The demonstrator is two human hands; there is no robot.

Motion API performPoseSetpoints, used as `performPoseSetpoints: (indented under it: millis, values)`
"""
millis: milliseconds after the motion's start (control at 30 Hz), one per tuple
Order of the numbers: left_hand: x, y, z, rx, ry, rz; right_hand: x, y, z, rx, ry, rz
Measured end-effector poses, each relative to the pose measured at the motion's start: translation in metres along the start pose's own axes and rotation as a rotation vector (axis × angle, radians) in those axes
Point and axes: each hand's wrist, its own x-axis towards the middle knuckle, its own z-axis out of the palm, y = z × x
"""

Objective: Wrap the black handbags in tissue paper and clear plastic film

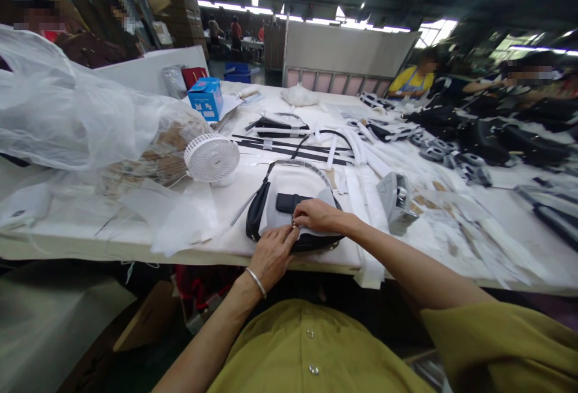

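A black handbag lies on the white worktable in front of me, its handle wrapped in clear film and arched away from me. A pale protective sheet covers much of its upper face, with a black flap strap on top. My right hand is closed in a pinch on a small metal clasp at the strap's end. From the near side, my left hand reaches in with fingers pressed together beside the clasp; what its fingertips hold is hidden. A bangle circles the left wrist.
A white fan and a blue box stand left, near a big clear plastic bag. Right of the handbag are a grey metal dispenser and white strips. Black straps lie behind. A person in yellow works at far right.
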Motion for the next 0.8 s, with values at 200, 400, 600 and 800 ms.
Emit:
performPoseSetpoints:
  millis: [200, 400, 600, 800]
  values:
    - [0.015, -0.010, -0.026, 0.100, 0.007, 0.076, -0.053, 0.000, -0.001, -0.150, 0.072, -0.107]
    - [0.012, -0.035, -0.028, 0.194, 0.091, -0.039, -0.073, 0.027, 0.038, -0.229, 0.404, -0.229]
    - [-0.004, -0.034, -0.022, 0.233, 0.077, -0.049, -0.082, 0.031, 0.055, -0.253, 0.500, -0.224]
    - [0.016, -0.036, -0.042, 0.292, -0.031, -0.037, -0.076, 0.012, 0.023, -0.228, 0.316, -0.075]
